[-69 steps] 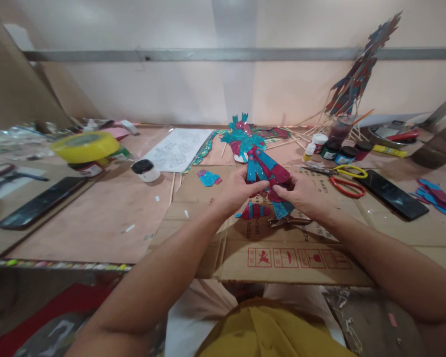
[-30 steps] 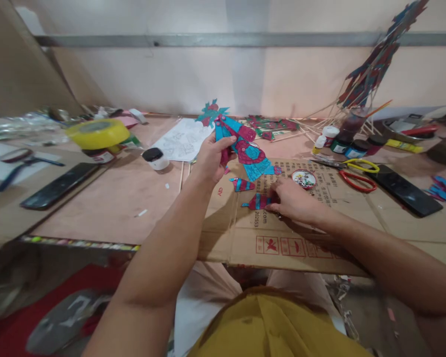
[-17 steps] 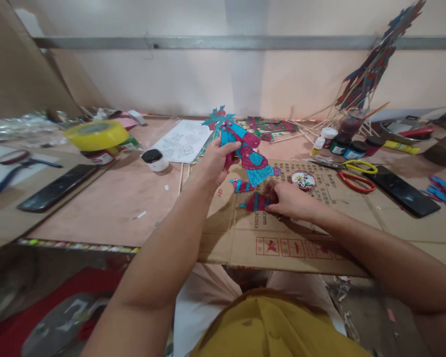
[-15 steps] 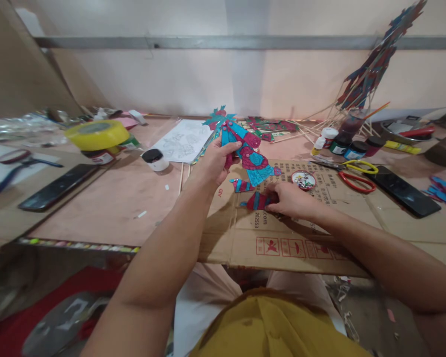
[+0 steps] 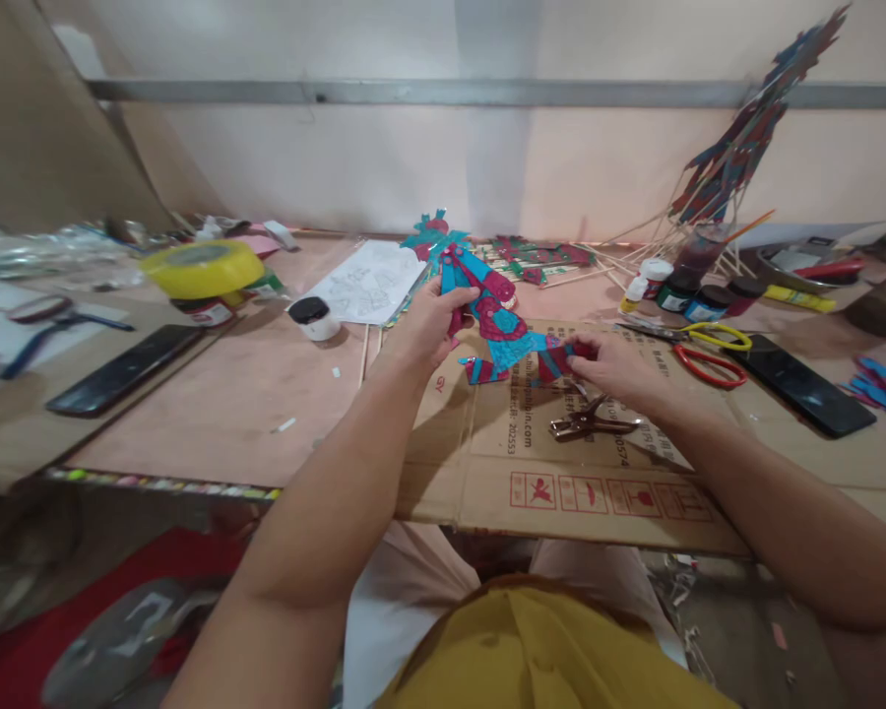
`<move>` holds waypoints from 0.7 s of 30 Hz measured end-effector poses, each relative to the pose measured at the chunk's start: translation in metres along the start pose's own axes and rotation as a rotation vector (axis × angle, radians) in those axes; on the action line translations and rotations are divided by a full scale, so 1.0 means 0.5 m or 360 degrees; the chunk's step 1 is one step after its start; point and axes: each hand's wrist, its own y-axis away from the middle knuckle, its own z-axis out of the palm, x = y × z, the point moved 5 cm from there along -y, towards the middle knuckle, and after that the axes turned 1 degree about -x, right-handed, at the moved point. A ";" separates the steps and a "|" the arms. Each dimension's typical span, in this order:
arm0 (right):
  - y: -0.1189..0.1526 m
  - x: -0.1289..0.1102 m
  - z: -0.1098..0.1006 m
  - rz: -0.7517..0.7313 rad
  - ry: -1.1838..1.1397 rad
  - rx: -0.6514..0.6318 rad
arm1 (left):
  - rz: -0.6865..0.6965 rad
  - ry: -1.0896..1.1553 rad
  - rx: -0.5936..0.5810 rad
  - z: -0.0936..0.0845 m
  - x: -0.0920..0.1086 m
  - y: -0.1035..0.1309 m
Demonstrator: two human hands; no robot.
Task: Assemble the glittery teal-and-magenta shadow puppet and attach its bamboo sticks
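Observation:
My left hand [image 5: 443,313] is closed on a flat jointed puppet figure [image 5: 503,323] in blue and magenta, held tilted above the cardboard. Between the fingertips of my right hand [image 5: 605,364] is a small magenta and blue leg piece [image 5: 553,364]. Its end lies at the figure's lower right edge; whether the two are joined I cannot tell. Another striped piece [image 5: 485,371] lies on the cardboard below the figure. A metal hole punch [image 5: 591,421] rests just below my right hand.
Cardboard [image 5: 487,492] covers the table before me. To the right lie scissors [image 5: 709,364], a phone [image 5: 797,384] and paint bottles [image 5: 677,292]. A white jar [image 5: 314,320], drawing sheet [image 5: 369,281] and yellow tape roll [image 5: 202,268] stand to the left. Sticks with painted figures [image 5: 738,138] lean at the back right.
My right hand has lifted the leg piece from the cardboard and brought it up and right to the figure's lower edge. The hole punch has come into view. My left hand stays nearly still.

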 end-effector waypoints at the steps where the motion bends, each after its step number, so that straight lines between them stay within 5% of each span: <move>1: -0.002 0.003 -0.007 0.0031 -0.0053 0.0040 | -0.0011 -0.0026 -0.0003 0.000 -0.001 0.001; 12: 0.004 0.013 -0.042 0.0148 -0.0500 0.0284 | -0.0143 -0.0262 -0.0132 0.014 -0.007 0.011; 21: 0.000 0.009 -0.045 0.0009 -0.0362 0.0210 | -0.0182 -0.0171 -0.0170 0.031 -0.004 0.022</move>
